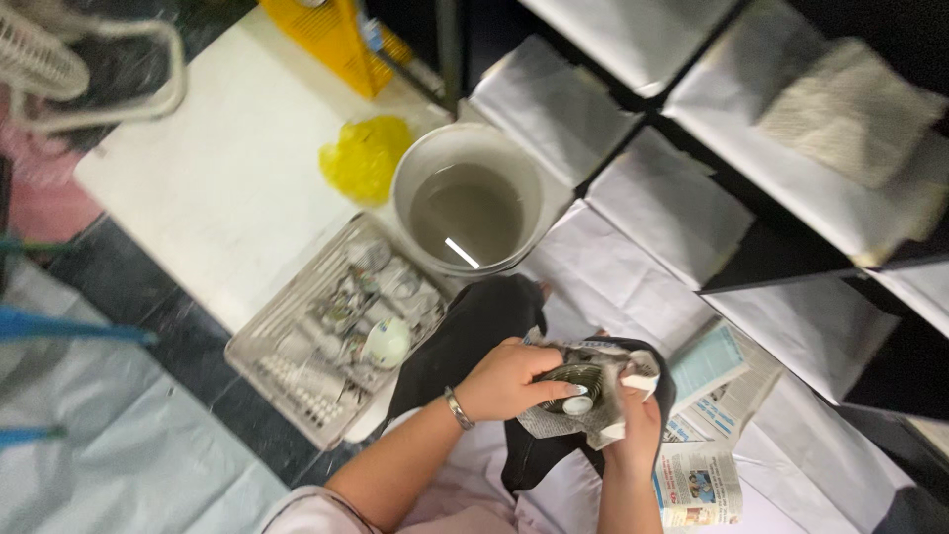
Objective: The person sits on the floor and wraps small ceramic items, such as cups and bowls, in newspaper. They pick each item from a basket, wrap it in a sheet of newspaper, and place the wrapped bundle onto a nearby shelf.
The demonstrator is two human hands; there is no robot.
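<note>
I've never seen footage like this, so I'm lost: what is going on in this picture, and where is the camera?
There is no machine here. The camera sits on a person's head and looks down at their own two hands. The left hand and right hand together hold a small round object wrapped in newspaper, over a black cloth. Nearby stand a bucket of cloudy water, a tray of paper-wrapped pieces, a yellow bag, and more newspapers.
</note>
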